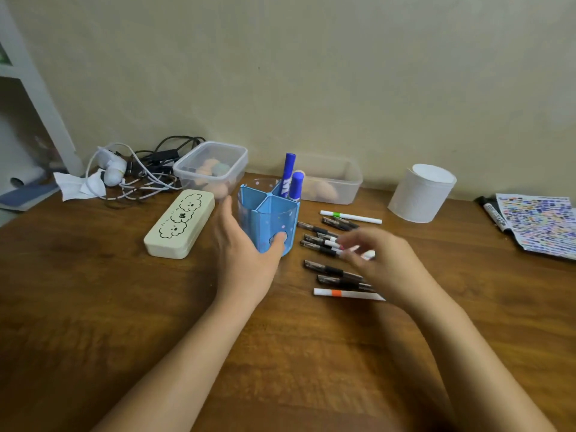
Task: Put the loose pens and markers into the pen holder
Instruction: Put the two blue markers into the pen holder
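A person's left hand (246, 254) cups the blue plastic pen holder (268, 221) on a wooden bench (93, 307), thumb pressed to its front wall and fingers (225, 210) spread wide around its far left side. The holder is divided into compartments; two blue-capped markers (291, 182) stand upright in the rear right one, their label lettering too blurred to read. Just right of that thumb, the right hand (383, 260) hovers over a row of loose pens (327, 247), its fingers (350, 244) motion-blurred and narrowed near a white pen; whether they grip it cannot be told. Dark-barrelled pens lie roughly parallel there, with a white marker banded green (350, 217) beyond the right hand and one banded orange (347, 294) nearer the wrist. Left of the left hand sits a cream rounded-corner case (179, 224) printed with cloud-like cartoon figures. Behind both hands, against the wall, stand two clear plastic tubs (212, 168) and a tangle of cables (140, 169); a white paper roll (420, 193) and a colour-speckled sheet (542, 224) lie far right. Bare wood stretches open below both forearms.
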